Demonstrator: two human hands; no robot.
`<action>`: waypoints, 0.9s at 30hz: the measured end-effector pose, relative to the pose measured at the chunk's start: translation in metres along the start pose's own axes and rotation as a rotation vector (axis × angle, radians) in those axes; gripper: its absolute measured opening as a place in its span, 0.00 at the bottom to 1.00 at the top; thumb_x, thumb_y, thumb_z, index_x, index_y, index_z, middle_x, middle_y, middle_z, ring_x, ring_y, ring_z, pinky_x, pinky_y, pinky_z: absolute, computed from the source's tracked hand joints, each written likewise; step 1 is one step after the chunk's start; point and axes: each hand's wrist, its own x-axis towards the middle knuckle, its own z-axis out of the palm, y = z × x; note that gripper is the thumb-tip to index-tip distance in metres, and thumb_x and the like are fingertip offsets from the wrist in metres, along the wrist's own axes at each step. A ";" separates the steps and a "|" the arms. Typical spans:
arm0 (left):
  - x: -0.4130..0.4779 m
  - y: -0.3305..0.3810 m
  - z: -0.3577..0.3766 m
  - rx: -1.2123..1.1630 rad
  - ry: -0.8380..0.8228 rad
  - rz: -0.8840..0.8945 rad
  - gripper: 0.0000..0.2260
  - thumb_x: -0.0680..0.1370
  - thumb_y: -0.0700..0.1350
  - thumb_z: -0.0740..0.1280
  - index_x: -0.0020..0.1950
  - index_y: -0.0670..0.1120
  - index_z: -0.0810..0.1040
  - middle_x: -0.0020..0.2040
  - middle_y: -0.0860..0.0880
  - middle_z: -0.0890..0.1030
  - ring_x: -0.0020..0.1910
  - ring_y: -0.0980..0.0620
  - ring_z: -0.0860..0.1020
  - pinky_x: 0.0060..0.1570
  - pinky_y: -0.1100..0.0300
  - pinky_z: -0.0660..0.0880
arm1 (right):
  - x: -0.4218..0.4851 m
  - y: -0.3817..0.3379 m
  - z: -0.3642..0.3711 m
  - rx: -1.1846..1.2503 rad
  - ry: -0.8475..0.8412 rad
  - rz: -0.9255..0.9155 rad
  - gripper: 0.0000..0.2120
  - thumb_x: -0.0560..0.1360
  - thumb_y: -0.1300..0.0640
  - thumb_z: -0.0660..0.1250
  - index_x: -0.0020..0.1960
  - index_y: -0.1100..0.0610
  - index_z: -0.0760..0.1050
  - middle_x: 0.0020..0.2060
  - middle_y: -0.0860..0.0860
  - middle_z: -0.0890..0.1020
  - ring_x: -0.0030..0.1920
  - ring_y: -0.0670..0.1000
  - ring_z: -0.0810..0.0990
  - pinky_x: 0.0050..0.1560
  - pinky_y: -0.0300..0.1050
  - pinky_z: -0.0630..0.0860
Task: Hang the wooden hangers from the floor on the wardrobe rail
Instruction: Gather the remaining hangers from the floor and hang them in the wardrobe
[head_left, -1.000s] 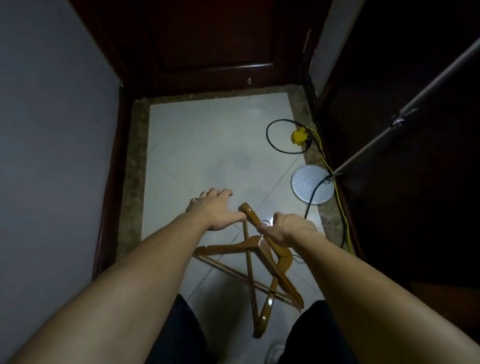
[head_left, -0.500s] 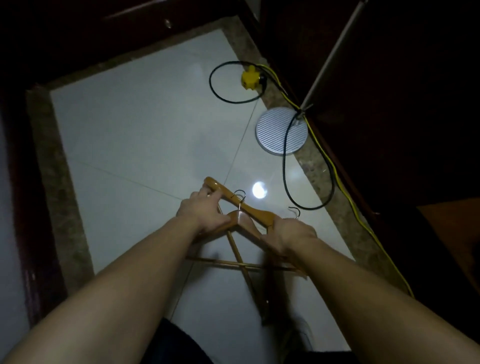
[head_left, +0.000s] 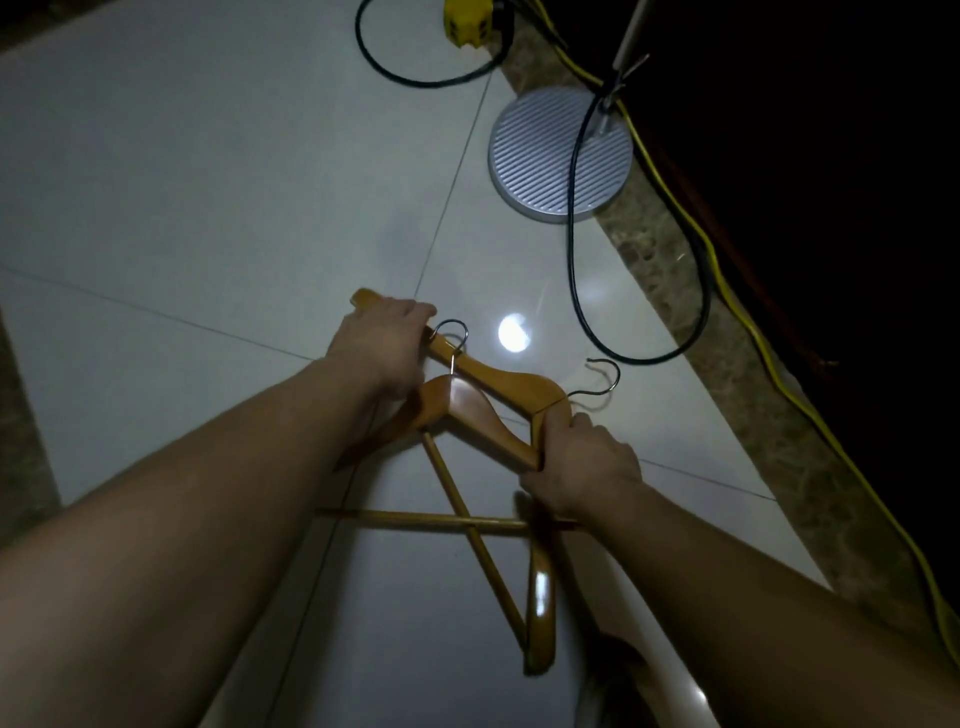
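Two wooden hangers with metal hooks lie crossed over the pale tiled floor (head_left: 208, 208). The first hanger (head_left: 493, 375) points its hook to the right. The second hanger (head_left: 467, 410) sits over it, hook pointing away from me. My left hand (head_left: 382, 345) grips the far arm of the first hanger, beside the second hanger's hook. My right hand (head_left: 579, 465) grips where the first hanger's neck meets the second hanger's right arm end. Both lower bars cross below my hands. The wardrobe rail is out of view.
A round ribbed lamp base (head_left: 561, 156) stands on the floor ahead right, its pole (head_left: 631, 31) rising away. A black cable (head_left: 576, 249) and a yellow cable (head_left: 727, 291) run along the stone border. A yellow socket block (head_left: 465, 21) lies at the top. Dark wardrobe lies to the right.
The view has dropped closer to the floor. My left hand shifted from beside the hangers onto the first hanger's far arm. My right hand keeps its grip at the hangers' crossing.
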 end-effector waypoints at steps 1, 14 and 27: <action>0.008 0.001 0.002 0.029 -0.025 -0.002 0.34 0.71 0.45 0.73 0.76 0.50 0.64 0.71 0.47 0.71 0.71 0.45 0.67 0.69 0.45 0.66 | 0.002 0.001 0.003 0.010 0.002 0.003 0.27 0.74 0.44 0.71 0.67 0.51 0.64 0.57 0.55 0.73 0.57 0.57 0.76 0.58 0.55 0.76; 0.022 0.003 0.030 0.298 -0.107 -0.052 0.19 0.75 0.53 0.69 0.63 0.49 0.73 0.61 0.45 0.75 0.62 0.44 0.72 0.61 0.47 0.69 | 0.003 0.002 0.047 0.108 0.111 -0.010 0.53 0.75 0.60 0.71 0.80 0.45 0.33 0.62 0.58 0.72 0.56 0.58 0.78 0.60 0.57 0.77; -0.045 -0.036 0.046 -0.197 -0.440 -0.261 0.16 0.76 0.59 0.62 0.53 0.48 0.76 0.49 0.47 0.79 0.48 0.48 0.78 0.52 0.52 0.76 | 0.004 0.027 0.011 0.066 0.009 -0.003 0.12 0.71 0.45 0.67 0.50 0.49 0.72 0.47 0.51 0.78 0.51 0.56 0.79 0.55 0.49 0.75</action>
